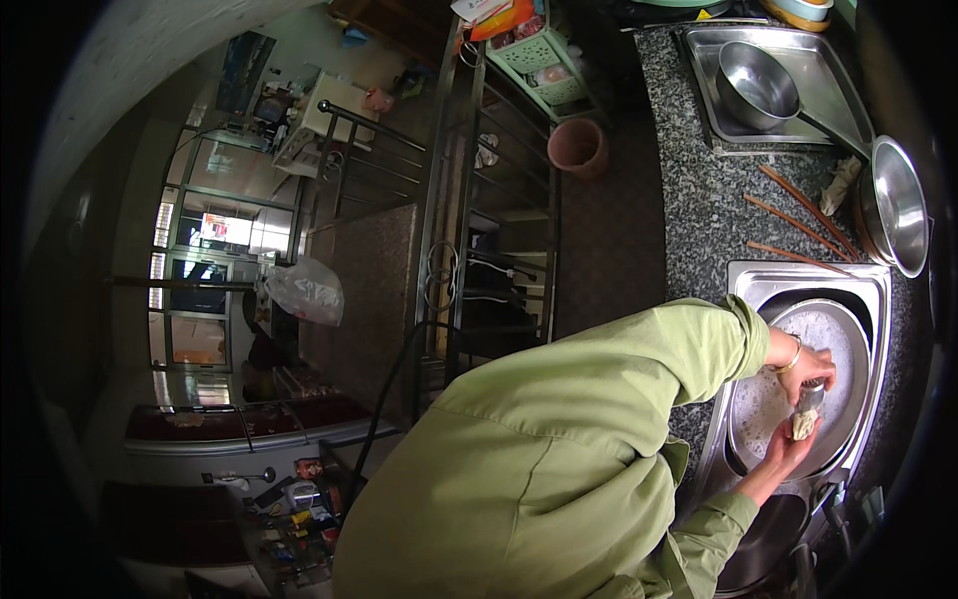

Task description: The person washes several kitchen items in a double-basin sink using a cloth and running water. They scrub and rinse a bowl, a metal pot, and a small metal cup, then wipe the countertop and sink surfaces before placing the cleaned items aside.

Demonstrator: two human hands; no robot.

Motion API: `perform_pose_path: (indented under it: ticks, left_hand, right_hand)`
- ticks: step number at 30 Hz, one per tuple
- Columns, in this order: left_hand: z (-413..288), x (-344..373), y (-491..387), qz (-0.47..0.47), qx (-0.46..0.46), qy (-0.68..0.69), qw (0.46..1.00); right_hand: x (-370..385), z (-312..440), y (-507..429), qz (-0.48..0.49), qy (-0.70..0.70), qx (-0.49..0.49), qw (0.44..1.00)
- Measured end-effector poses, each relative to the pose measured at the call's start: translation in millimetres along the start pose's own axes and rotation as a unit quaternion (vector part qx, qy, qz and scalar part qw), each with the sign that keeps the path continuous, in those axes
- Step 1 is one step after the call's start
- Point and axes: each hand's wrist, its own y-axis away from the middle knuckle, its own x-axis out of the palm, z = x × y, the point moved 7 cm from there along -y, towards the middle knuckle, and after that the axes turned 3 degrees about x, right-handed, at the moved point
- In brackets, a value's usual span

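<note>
My left hand point(808, 368), with a bracelet at the wrist, grips a small see-through cup point(811, 397), seemingly glass. From below, my right hand point(786, 448) holds a bunched pale cloth point(804, 424) against the cup's near end. Whether the cloth goes inside the cup cannot be told. Both hands are above a wide metal basin point(861, 352) of cloudy, sudsy water point(771, 404). The basin sits in a stainless steel sink point(748, 273).
Several wooden chopsticks point(797, 224) lie on the speckled stone counter point(692, 202) beside the sink. A steel ladle-like pan point(757, 84) rests in a metal tray point(831, 67). Stacked bowls point(898, 206) and a crumpled cloth point(840, 186) are nearby. A pink bin point(578, 148) stands on the floor.
</note>
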Motion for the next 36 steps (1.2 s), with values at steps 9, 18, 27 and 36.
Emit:
perform_pose_path:
  ticks: [9, 18, 27, 36]
  left_hand:
    - [29.2, 57.7, 38.0, 0.124, -0.122, -0.535, 0.827]
    - [14.6, 48.0, 30.4, 0.149, -0.211, -0.408, 0.876]
    - [58.8, 28.0, 30.6, -0.28, -0.357, 0.272, 0.848]
    - [42.1, 31.8, 42.9, -0.017, -0.487, 0.34, 0.805]
  right_hand:
    - [51.5, 21.6, 19.5, -0.028, 0.848, -0.196, 0.493]
    - [31.8, 31.0, -4.8, -0.06, 0.836, -0.201, 0.507]
    - [63.0, -18.5, 3.4, -0.035, 0.208, 0.004, 0.978]
    - [182.2, -3.6, 52.0, 0.198, 0.757, -0.167, 0.599]
